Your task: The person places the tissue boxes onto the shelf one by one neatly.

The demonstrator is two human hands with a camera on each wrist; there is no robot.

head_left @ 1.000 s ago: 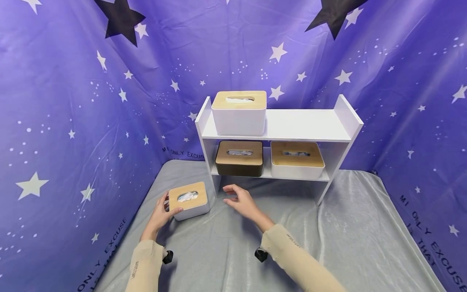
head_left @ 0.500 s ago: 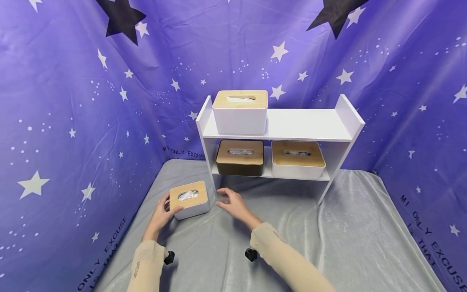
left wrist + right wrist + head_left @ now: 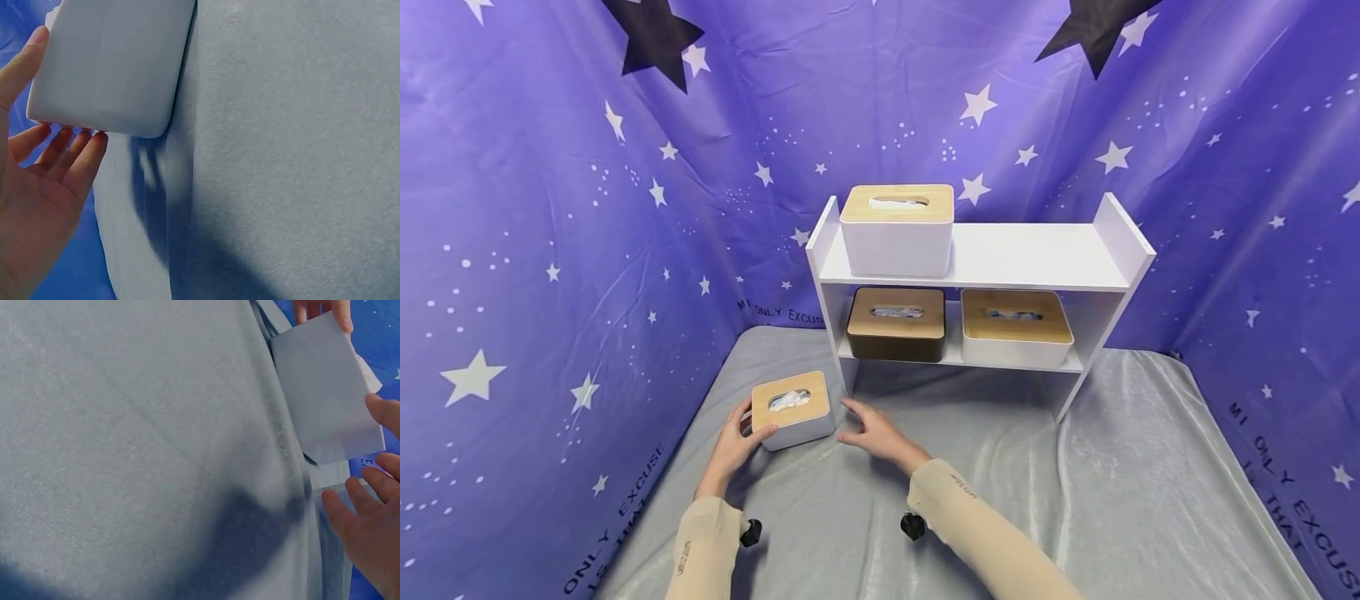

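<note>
A small tissue box (image 3: 797, 432) with pale grey-white sides and a wooden lid sits on the grey cloth, left of the shelf, white tissue showing in its oval slot. My left hand (image 3: 732, 440) holds its left end, thumb by the front edge of the lid. In the left wrist view the fingertips (image 3: 97, 140) of that hand meet the side of the box. Just off the right end of the box, my right hand (image 3: 875, 435) has its thumb and fingers spread apart. The right wrist view shows a gap between its fingertips and the box.
A white two-tier shelf (image 3: 1037, 254) stands behind. On top is a tall white tissue box (image 3: 898, 248); below are a dark brown tissue box (image 3: 897, 348) and a white tissue box (image 3: 1018, 352). Purple star-printed curtains (image 3: 587, 250) surround the grey cloth (image 3: 1150, 500).
My right hand has moved left and slightly down toward the right end of the small tissue box. The left hand and the box have stayed in place; the head view shifted slightly.
</note>
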